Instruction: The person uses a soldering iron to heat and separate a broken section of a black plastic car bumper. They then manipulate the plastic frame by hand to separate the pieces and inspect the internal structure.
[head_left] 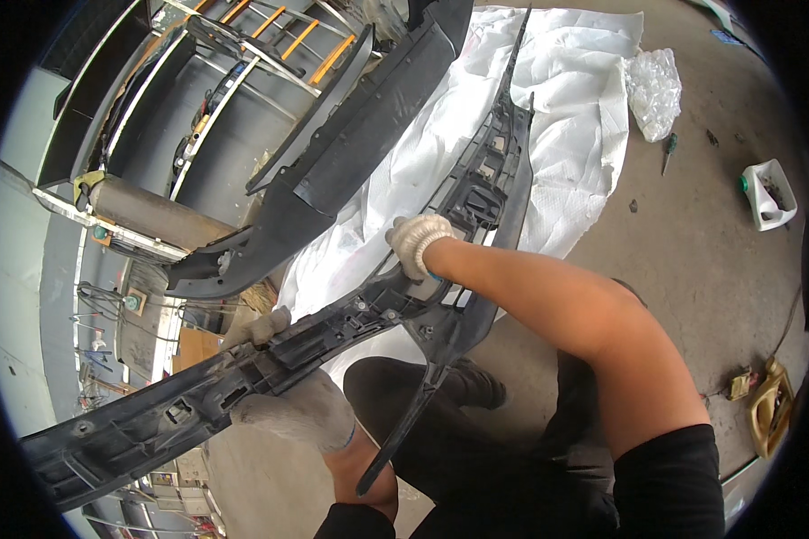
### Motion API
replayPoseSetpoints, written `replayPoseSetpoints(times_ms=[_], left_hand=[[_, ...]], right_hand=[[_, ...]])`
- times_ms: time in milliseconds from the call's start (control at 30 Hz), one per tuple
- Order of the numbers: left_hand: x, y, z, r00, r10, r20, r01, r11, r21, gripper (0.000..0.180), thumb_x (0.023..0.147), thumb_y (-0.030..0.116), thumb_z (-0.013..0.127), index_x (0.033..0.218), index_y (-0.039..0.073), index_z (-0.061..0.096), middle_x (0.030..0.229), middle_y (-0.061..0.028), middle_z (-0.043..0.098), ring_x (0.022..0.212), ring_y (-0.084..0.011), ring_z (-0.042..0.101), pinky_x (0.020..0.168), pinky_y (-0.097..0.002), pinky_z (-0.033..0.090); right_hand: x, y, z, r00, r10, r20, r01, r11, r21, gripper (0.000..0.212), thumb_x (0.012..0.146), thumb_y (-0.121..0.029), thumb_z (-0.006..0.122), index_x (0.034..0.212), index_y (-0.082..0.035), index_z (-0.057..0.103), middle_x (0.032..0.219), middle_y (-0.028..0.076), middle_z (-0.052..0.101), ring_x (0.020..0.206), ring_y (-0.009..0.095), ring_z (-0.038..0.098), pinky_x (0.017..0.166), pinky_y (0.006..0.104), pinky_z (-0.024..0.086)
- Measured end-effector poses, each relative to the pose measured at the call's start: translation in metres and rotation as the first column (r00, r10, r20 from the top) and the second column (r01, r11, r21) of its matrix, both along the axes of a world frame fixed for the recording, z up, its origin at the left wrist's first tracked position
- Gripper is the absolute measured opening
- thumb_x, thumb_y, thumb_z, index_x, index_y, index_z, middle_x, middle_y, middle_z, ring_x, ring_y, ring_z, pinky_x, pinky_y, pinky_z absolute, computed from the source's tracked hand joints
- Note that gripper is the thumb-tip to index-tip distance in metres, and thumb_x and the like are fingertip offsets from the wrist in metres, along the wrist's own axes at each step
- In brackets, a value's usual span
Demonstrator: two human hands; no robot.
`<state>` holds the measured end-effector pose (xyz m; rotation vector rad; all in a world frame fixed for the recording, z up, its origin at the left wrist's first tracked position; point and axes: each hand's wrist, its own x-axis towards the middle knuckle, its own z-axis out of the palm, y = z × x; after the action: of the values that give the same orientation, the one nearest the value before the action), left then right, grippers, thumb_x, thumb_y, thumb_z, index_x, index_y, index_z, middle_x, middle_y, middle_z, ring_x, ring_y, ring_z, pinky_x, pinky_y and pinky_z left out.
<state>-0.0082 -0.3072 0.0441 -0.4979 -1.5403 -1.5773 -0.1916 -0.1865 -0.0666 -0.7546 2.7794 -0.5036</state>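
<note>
A long black plastic car bumper [333, 328] lies slantwise before me, its ribbed, clip-studded inner side up. My left hand [292, 410], in a dirty whitish knit glove, is wrapped round its left stretch. The palm is below the near edge and the fingertips show over the far edge. Farther along, my right hand [415, 244], in a similar glove, is closed on the bumper near its middle. Its fingertips are mostly hidden. A thin black arm of the bumper sticks out toward me between my forearms. The bumper's left end reaches past the view's rim.
Under the far part lies a crumpled white sheet [584, 117]. Another black bumper [360, 135] stands beyond, by a metal rack [216, 99] of parts. On the floor at right are clear plastic wrap [653, 94], a screwdriver [669, 153], a white jug [771, 196] and a tan jug [771, 409].
</note>
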Motion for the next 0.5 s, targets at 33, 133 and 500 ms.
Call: replayPoseSetpoints(times_ms=[33,133,500], left_hand=[[-0.001,-0.003,-0.001,0.998,-0.053,-0.023,0.053,0.999,0.002,0.093,0.086,0.083,0.045,0.127,0.000,0.050,0.106,-0.0117,0.057,0.102,-0.0223,0.061,0.082,-0.0306,0.060],[-0.002,-0.006,0.000,0.993,-0.097,-0.066,0.095,0.995,-0.026,0.091,0.088,0.082,0.044,0.128,0.000,0.050,0.108,-0.0118,0.058,0.102,-0.0224,0.061,0.080,-0.0303,0.061],[0.003,0.002,-0.001,0.999,0.053,-0.005,-0.054,0.997,-0.053,0.089,0.090,0.080,0.044,0.129,0.001,0.051,0.120,-0.0140,0.060,0.109,-0.0231,0.064,0.085,-0.0321,0.062]], right_hand=[[0.001,0.000,0.002,0.999,0.013,0.032,-0.013,1.000,0.021,0.062,0.072,-0.021,0.081,0.130,-0.010,0.062,0.137,0.010,0.060,0.122,0.028,0.064,0.093,0.0407,0.057],[0.000,-0.002,0.001,1.000,0.008,0.027,-0.008,1.000,0.021,0.062,0.072,-0.022,0.081,0.130,-0.010,0.062,0.137,0.010,0.060,0.122,0.028,0.064,0.093,0.0411,0.057],[-0.001,-0.003,-0.006,1.000,0.000,0.018,0.001,1.000,-0.012,0.062,0.070,-0.021,0.082,0.129,-0.010,0.063,0.135,0.010,0.061,0.121,0.028,0.064,0.095,0.0407,0.056]])
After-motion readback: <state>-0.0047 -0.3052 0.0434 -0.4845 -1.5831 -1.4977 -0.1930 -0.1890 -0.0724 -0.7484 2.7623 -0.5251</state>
